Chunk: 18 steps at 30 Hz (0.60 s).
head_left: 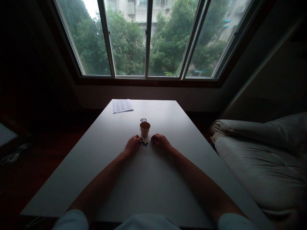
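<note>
On the white table (124, 185), a small brown cup (145, 131) stands upright with its mouth facing up. Just in front of it lies a little cluster of small coloured pieces (145, 143), blue, yellow and dark, too small to name. My left hand (133, 143) rests at the cluster's left side, fingers closed together near a dark bit. My right hand (161, 142) is to the right of the pieces, its fingers curled, with something small and dark at the fingertips. Whatever either hand pinches is too small to make out.
A small round dark-rimmed object (143, 120) lies behind the cup. Printed paper sheets (122, 106) lie at the table's far left corner. To the right is a padded, light-covered piece of furniture (259, 159). Beyond the table's far edge is a wide window (147, 41).
</note>
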{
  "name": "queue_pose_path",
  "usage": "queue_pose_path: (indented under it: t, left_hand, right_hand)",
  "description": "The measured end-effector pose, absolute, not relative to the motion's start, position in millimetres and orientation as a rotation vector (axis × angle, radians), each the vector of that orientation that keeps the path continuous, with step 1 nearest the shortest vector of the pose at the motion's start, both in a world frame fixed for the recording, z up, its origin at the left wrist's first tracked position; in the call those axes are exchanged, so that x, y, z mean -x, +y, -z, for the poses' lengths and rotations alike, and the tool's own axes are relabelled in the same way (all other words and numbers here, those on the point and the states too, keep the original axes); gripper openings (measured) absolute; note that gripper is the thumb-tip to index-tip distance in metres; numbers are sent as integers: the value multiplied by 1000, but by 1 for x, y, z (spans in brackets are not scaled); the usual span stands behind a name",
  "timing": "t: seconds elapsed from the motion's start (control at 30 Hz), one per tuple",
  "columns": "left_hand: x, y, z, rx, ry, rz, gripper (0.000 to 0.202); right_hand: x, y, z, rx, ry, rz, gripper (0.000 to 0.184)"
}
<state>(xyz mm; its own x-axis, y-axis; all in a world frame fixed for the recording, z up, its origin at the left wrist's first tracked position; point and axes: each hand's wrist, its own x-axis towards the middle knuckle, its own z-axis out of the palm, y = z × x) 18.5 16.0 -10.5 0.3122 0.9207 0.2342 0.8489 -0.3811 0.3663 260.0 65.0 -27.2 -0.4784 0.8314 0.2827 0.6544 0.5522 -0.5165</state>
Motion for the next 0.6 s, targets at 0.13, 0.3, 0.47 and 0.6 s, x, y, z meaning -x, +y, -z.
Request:
queue_pose_path:
  t: [0.13, 0.3, 0.47, 0.6]
  left_hand:
    - [-19, 15, 6, -2405, 1671, -513, 25]
    - [-20, 15, 4, -2405, 1694, -454, 27]
    - [-21, 14, 5, -2416, 1709, -474, 25]
    - [-21, 13, 4, -2437, 1700, -553, 24]
  right_hand:
    - [-260, 66, 28, 1191, -2279, -450, 14]
    - [-260, 69, 32, 1196, -2285, -455, 15]
    - [-260, 69, 33, 1170, -2283, -448, 15]
    - [-261, 69, 34, 1189, -2282, -453, 14]
